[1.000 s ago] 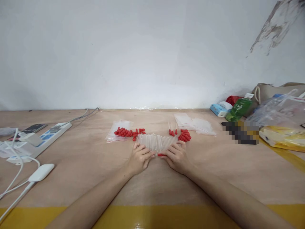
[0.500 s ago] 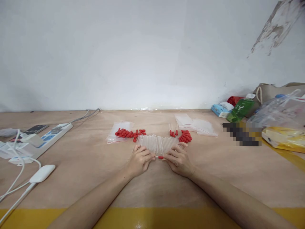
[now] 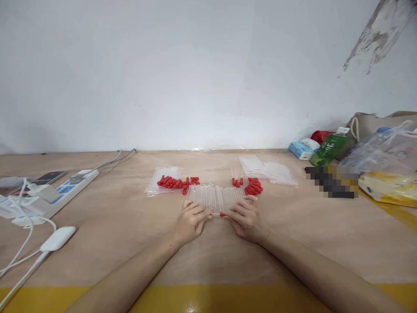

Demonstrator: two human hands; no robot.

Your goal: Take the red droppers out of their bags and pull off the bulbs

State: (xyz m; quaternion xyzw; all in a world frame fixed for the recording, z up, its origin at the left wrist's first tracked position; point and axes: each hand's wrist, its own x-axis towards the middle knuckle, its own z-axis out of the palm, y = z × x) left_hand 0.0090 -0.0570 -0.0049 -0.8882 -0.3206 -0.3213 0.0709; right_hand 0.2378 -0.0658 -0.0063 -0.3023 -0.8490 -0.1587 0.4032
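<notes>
Between my two hands lies a thin clear tube (image 3: 216,214) with a red rubber bulb (image 3: 222,214) at its right end, like a dropper. My left hand (image 3: 193,219) pinches the tube. The fingers of my right hand (image 3: 246,218) are closed at the bulb's end and hide part of it. Just beyond the hands, many clear tubes (image 3: 213,196) lie side by side in a row. Loose red bulbs (image 3: 171,182) are piled at left, and another heap of red bulbs (image 3: 254,186) sits at right. A few tubes with bulbs (image 3: 237,181) lie behind the row.
Clear plastic bags (image 3: 156,180) lie under the left bulbs, with more plastic bags (image 3: 265,169) at the back right. A power strip (image 3: 70,189) with white cables stands left. To the right are a tissue pack (image 3: 301,151), a green bottle (image 3: 329,148) and a plastic bag (image 3: 387,148).
The red bulb between my hands shows shorter and slightly farther right, with more clear tube visible. My right fingertips have shifted slightly right; my left hand is nearly still.
</notes>
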